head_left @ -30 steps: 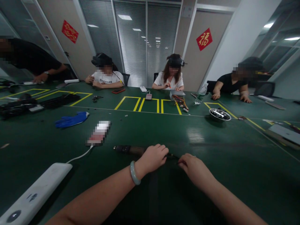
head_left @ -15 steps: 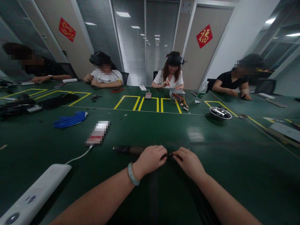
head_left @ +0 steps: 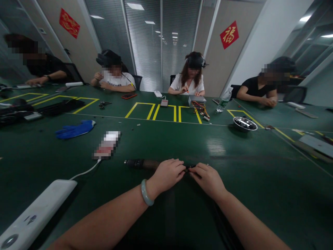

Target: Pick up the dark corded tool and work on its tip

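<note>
Left grip (head_left: 168, 174) clasps dark tool (head_left: 149, 164), phone (head_left: 106, 146) lying nearby.

Left fingers (head_left: 179, 168) hold a dark cylindrical tool (head_left: 147, 164).

There is room beyond the right grip (head_left: 210, 180); leftward, the phone (head_left: 106, 146) and white device (head_left: 39, 213) obstruct.

Office room in use as a shared workspace. Glass panels (head_left: 177, 24) with slatted blinds (head_left: 142, 52), beige doors (head_left: 84, 48) bearing red paper squares (head_left: 229, 34), reflected strip lights (head_left: 135, 6) and dark-backed chairs (head_left: 138, 82) indicate an office. The broad green table (head_left: 161, 142), sectioned by yellow tape (head_left: 179, 114), with people (head_left: 198, 81) seated along its far side and a metal box (head_left: 197, 99) trailing coloured wires (head_left: 201, 108), indicates bench work.
</note>
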### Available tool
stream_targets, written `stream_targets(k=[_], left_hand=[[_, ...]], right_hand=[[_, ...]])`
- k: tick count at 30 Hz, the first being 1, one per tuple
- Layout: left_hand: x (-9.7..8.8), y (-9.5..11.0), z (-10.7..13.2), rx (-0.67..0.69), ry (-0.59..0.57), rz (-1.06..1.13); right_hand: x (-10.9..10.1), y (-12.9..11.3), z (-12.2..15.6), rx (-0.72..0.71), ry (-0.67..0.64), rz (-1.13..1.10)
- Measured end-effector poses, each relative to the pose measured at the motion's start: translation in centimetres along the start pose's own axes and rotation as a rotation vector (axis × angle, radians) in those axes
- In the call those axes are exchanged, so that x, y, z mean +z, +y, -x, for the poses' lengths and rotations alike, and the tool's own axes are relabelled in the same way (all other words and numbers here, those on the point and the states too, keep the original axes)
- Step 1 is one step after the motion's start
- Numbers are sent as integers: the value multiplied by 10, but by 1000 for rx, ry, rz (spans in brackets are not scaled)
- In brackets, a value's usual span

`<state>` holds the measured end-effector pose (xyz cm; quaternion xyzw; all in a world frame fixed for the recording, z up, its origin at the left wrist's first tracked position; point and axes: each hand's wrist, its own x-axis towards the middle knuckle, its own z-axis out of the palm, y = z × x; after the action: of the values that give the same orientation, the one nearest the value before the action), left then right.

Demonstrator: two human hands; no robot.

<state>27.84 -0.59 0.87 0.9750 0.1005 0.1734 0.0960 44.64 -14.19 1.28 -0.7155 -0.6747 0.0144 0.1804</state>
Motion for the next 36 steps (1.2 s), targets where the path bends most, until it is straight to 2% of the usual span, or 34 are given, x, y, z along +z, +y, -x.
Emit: stream_targets(k=[9, 22, 27, 36], left_hand=[[-4, 1, -1, -9, -7, 19], [-2, 2, -2, 22, 15, -18], [-3, 4, -3, -24, 2, 12], [-1, 3, -4, 1, 19, 7]], right_hand=[[3, 2, 0, 2, 25, 7], [13, 5, -1, -80, 107, 36], [13, 5, -3, -93, 105, 87], [19, 19, -13, -273, 146, 112]])
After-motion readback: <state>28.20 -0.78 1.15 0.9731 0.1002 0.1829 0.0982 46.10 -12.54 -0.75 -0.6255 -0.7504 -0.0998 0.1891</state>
